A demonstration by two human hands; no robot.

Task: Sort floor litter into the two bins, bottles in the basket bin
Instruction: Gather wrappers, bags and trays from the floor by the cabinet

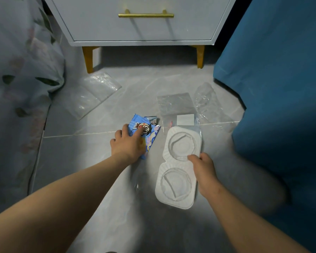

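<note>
Litter (98, 94) lies spread over the floor (71, 161) between a bed (16, 70), a nightstand (140, 24) and a blue cloth (272, 70). All of it looks like film and packaging, and no bottle shows. Neither bin is in view.

The left hand (128, 143) is down on a blue wrapper (150, 132), with the thumb pressed on its printed face and the fingers curled at its near edge, likely to gather the flat foil so it can be lifted off the tiles. The right hand (204, 170) grips a white tray (177, 179) by its right rim at the waist between the two round wells, thumb on top. That narrow spot probably gives the firmest hold on such a thin shell. Whether the tray is clear of the floor cannot be told. Its far end overlaps a clear bag (175, 105) bearing a white label (185, 119). Crumpled film (206, 101) lies just beside that bag.

With one piece in each hand, both seem bound for the non-basket bin.
</note>
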